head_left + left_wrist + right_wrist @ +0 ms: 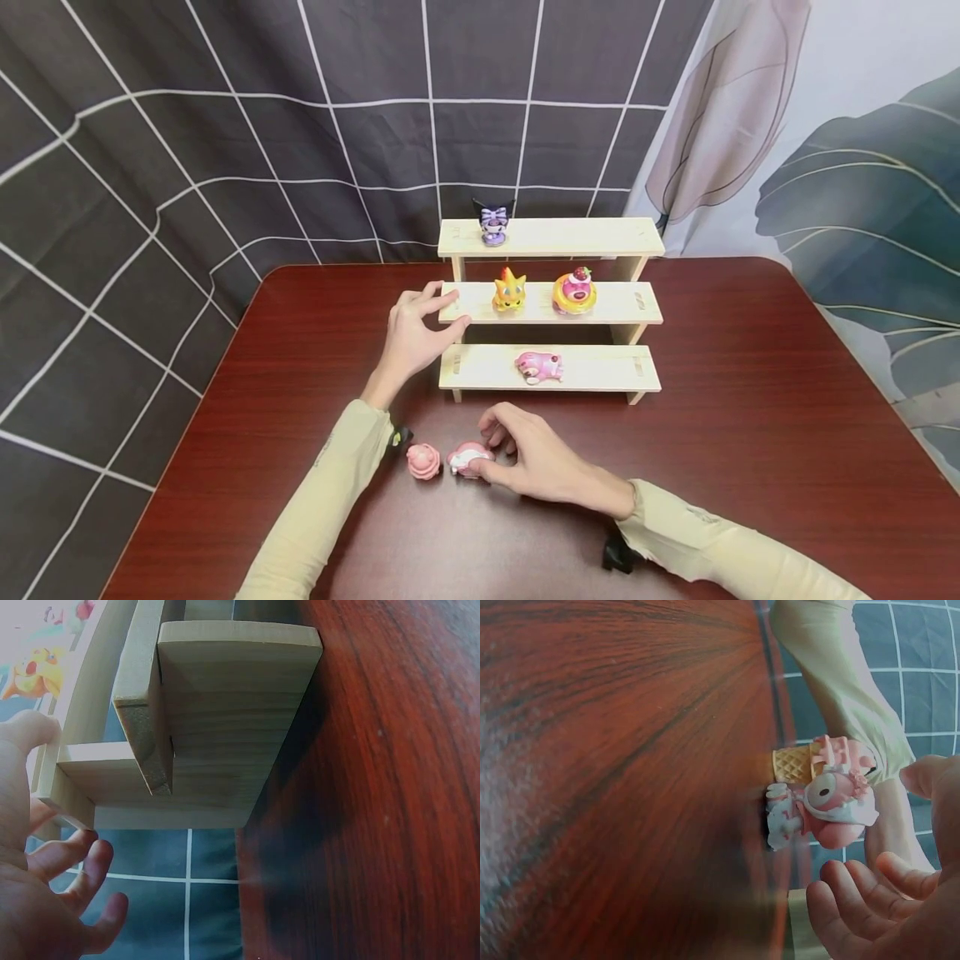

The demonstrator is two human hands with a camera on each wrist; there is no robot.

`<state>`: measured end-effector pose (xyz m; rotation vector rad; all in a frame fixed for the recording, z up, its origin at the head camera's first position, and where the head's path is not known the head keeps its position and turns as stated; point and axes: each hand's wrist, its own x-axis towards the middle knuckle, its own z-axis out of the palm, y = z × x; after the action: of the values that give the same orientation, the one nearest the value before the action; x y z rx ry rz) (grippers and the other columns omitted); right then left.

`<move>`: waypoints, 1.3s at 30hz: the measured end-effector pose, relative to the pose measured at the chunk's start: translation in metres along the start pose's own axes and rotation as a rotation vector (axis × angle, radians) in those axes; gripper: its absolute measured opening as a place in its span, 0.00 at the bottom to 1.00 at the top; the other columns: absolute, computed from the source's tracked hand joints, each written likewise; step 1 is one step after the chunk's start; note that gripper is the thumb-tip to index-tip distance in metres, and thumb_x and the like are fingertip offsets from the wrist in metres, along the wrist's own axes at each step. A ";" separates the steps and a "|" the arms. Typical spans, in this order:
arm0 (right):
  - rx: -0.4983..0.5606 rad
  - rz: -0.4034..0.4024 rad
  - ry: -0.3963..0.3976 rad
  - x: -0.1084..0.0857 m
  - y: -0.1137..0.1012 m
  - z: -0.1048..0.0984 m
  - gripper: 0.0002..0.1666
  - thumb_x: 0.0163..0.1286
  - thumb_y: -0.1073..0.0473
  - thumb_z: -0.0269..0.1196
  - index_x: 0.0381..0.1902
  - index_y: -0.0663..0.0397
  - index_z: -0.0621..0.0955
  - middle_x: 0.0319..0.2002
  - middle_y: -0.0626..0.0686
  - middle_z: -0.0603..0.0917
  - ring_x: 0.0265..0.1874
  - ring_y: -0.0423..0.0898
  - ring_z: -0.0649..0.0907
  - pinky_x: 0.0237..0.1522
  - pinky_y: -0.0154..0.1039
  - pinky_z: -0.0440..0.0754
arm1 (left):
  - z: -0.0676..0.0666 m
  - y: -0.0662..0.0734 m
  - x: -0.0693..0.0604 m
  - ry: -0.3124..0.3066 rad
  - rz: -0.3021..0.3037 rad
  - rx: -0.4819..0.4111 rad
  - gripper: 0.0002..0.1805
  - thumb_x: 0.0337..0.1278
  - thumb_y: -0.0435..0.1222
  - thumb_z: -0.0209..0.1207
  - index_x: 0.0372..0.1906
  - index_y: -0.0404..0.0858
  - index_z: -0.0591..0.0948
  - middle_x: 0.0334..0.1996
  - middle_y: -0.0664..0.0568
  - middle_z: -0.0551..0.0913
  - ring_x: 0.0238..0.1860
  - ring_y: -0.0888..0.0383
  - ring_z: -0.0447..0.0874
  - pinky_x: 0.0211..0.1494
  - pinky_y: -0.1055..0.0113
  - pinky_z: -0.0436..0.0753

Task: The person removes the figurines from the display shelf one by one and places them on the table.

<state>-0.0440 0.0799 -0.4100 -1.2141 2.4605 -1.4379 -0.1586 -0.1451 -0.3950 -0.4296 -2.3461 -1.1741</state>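
A three-tier wooden shelf [551,379] stands on the table. My left hand [412,337] pinches the left end of its middle tier, thumb and forefinger on either side of the board [71,761] in the left wrist view. Over the table in front, my right hand [543,458] has its thumb and fingers spread around a pink and white figurine [469,459]. A gap shows between those fingers [847,896] and the figurine [836,806] in the right wrist view. Beside it stands a pink figurine [423,461] with a cone-patterned base [792,764].
On the top tier sits a purple and black figurine [494,225]. The middle tier holds a yellow figurine [509,292] and a pink one in a yellow ring [575,292]. A pink figurine [539,367] lies on the bottom tier. Behind hangs a dark grid curtain [375,142].
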 end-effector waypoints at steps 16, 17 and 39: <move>0.019 -0.068 0.056 0.011 -0.007 -0.024 0.16 0.61 0.67 0.69 0.45 0.58 0.78 0.34 0.50 0.82 0.30 0.39 0.82 0.29 0.36 0.82 | -0.001 0.001 -0.002 -0.011 -0.019 -0.001 0.24 0.46 0.43 0.75 0.51 0.39 0.88 0.59 0.37 0.79 0.50 0.44 0.77 0.48 0.48 0.70; 0.017 -0.072 0.062 0.012 -0.007 -0.027 0.15 0.61 0.67 0.69 0.45 0.57 0.78 0.34 0.50 0.82 0.30 0.38 0.82 0.29 0.36 0.82 | -0.001 0.001 -0.002 -0.010 -0.019 -0.002 0.24 0.46 0.43 0.76 0.51 0.39 0.88 0.59 0.37 0.79 0.50 0.44 0.77 0.48 0.48 0.70; -0.092 -0.107 0.270 0.045 -0.027 -0.108 0.15 0.57 0.75 0.69 0.42 0.62 0.79 0.35 0.49 0.84 0.29 0.42 0.83 0.32 0.37 0.82 | 0.000 0.000 0.001 -0.009 -0.024 0.003 0.24 0.46 0.44 0.75 0.51 0.40 0.89 0.59 0.38 0.80 0.49 0.45 0.77 0.49 0.47 0.71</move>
<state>-0.1024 0.1217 -0.3131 -1.2619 2.7010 -1.6309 -0.1589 -0.1453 -0.3945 -0.4072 -2.3663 -1.1821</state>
